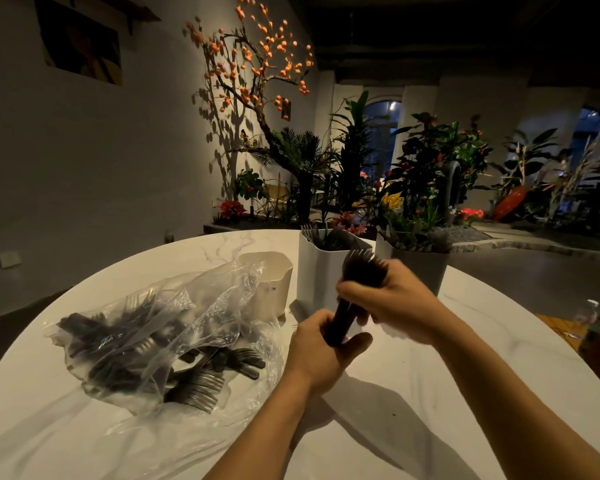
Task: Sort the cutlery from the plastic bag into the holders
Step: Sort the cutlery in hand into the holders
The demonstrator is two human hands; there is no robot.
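While both hands — left hand (321,344), right hand (392,299) — curl together, they grip one fork bundle (355,292).

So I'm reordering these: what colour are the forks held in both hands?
Black or very dark forks, seen in the head view.

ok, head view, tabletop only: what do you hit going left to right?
plastic bag of dark cutlery → cream holder → white holder with forks in it → bundle of forks gripped in both hands → grey holder.
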